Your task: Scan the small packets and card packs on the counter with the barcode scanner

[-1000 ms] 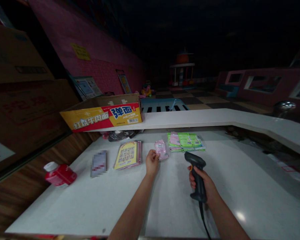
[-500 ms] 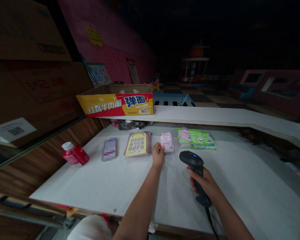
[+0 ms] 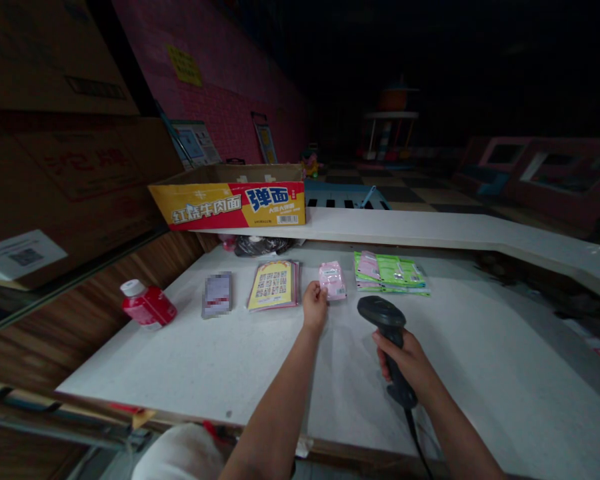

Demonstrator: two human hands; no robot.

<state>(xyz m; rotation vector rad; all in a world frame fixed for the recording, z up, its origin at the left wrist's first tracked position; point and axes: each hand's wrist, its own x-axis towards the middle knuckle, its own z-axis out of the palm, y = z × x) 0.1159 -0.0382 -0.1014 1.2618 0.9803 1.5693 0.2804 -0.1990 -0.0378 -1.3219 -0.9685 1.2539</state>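
Two hands rest over our white counter (image 3: pixel 180 360). Our left hand (image 3: pixel 314 308) has its fingertips (image 3: pixel 317 289) bunched together against the near left corner of a pink plastic sachet (image 3: pixel 334 281); we cannot tell whether they pinch it or only touch it. The sachet lies just far and right of that hand, its long axis running roughly near to far, and our left hand is clearly the nearer of the two. Our right hand (image 3: pixel 403 360) is closed around the handle of a black barcode scanner (image 3: pixel 383 312), whose head points far and left, with its cable (image 3: pixel 414 433) trailing near. Right of the sachet lies a stack of green packets (image 3: pixel 390 273). To its left we have a yellow printed card pack (image 3: pixel 273 285), a blurred packet (image 3: pixel 217 294) and a red bottle (image 3: pixel 147 307) with a white cap. Farther off, a yellow-and-red cardboard box (image 3: pixel 227 207) sits on a raised white ledge (image 3: pixel 405 227).
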